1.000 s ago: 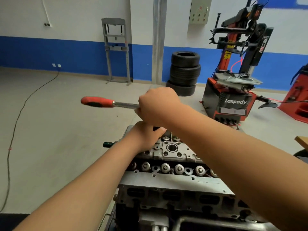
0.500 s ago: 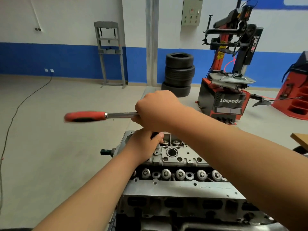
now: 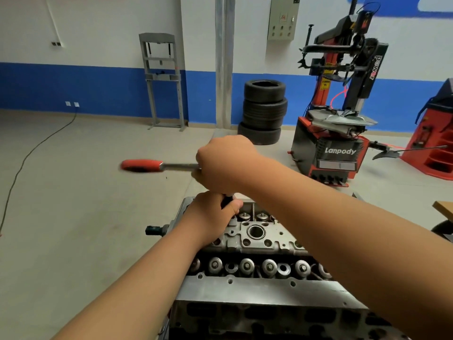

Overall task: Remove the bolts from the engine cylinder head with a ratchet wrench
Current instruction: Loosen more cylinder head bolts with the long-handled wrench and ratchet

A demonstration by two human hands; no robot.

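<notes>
Head view: right hand (image 3: 225,163) curls tight round the head end of the wrench (image 3: 160,165); red handle sticks out level to the left, above the floor; left hand (image 3: 213,213) just below, fingers wrapped round the black extension (image 3: 226,201) under the wrench, at the far left end of the cylinder head (image 3: 257,244); bolt hidden under the hands; stacked tyres (image 3: 263,114), red tyre machine (image 3: 335,143), grey press frame (image 3: 163,79) along the wall; cable (image 3: 27,158) on the floor.
</notes>
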